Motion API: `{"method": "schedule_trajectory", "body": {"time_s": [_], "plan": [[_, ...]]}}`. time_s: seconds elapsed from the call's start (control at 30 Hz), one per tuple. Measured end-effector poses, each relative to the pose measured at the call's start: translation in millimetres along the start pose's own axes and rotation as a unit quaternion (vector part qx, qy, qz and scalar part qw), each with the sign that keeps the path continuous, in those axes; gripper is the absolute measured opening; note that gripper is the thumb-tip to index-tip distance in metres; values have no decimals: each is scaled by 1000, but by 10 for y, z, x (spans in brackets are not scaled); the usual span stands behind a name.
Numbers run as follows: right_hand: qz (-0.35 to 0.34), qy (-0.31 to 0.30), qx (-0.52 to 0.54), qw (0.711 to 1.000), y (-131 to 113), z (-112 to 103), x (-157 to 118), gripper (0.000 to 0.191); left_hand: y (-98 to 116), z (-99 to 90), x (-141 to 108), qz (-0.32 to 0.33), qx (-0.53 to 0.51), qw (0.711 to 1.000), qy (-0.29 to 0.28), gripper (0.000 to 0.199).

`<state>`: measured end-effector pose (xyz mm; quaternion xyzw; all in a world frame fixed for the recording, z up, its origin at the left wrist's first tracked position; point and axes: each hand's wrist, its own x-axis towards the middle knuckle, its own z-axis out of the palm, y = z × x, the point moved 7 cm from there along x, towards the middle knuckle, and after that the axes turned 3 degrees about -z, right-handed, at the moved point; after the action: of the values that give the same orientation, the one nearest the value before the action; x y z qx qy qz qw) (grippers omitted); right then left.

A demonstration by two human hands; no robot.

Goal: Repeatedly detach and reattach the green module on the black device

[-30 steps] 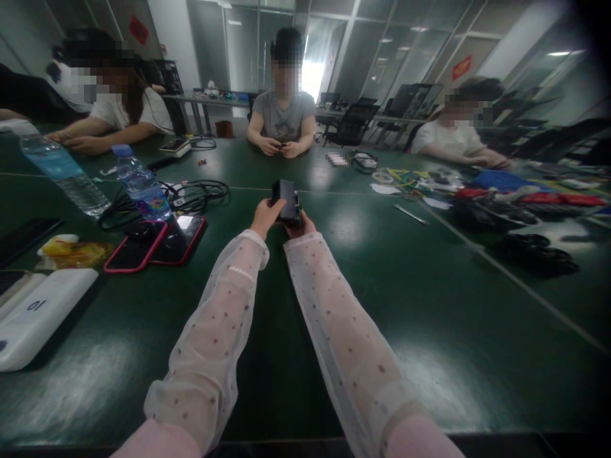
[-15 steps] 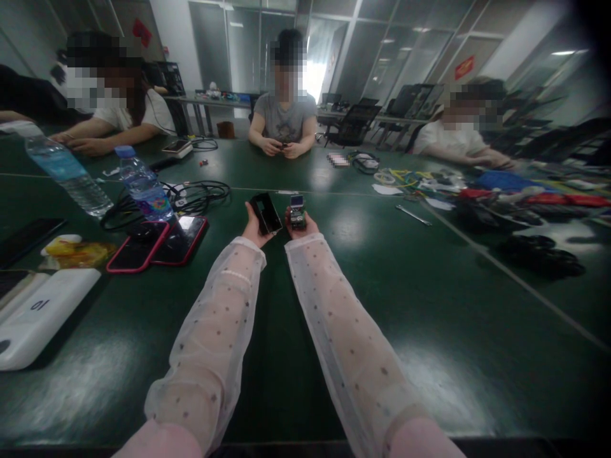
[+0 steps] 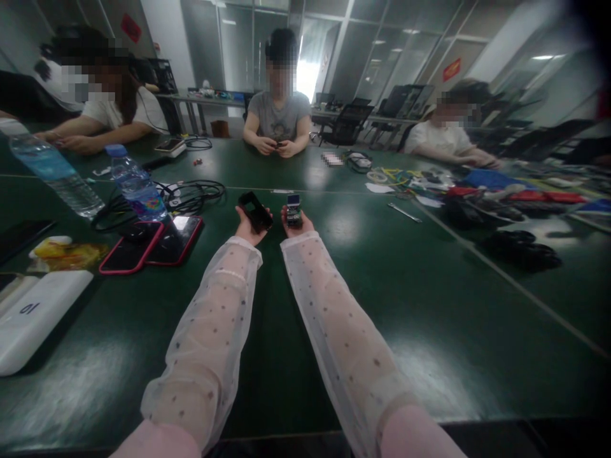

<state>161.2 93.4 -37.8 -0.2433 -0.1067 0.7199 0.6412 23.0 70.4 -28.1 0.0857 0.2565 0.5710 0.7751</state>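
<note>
A black plastic housing [image 3: 255, 212] with a rectangular window cut in it rests in my left hand [image 3: 245, 228], fingers curled round its edges. My right hand [image 3: 305, 225] grips a small circuit board [image 3: 294, 217] with a little screen standing up at its far end. Both pieces are held side by side above the green table [image 3: 296, 305], a short gap between them. How my fingertips sit beneath each piece is hidden.
To the left lie two red-edged phones [image 3: 174, 240], a white power bank [image 3: 42, 318], two water bottles [image 3: 136, 181] and black cables [image 3: 205, 193]. A wrench [image 3: 405, 212] and piled wires [image 3: 405, 181] lie right. Several people sit around the table.
The black housing has turned in my left hand and now lies flatter, slanting down to the right. My right hand keeps the circuit board much as before. The whole view has shifted slightly.
</note>
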Motion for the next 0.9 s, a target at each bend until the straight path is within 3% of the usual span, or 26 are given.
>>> {"method": "schedule_trajectory", "body": {"time_s": [0.2,0.9], "plan": [[26,-6,7,1000,21,-4,8,33,38,15,-45,16,-67,997,-20,68],[30,11,-18,999,21,5,5,33,41,5,-6,33,-12,999,5,69]]}}
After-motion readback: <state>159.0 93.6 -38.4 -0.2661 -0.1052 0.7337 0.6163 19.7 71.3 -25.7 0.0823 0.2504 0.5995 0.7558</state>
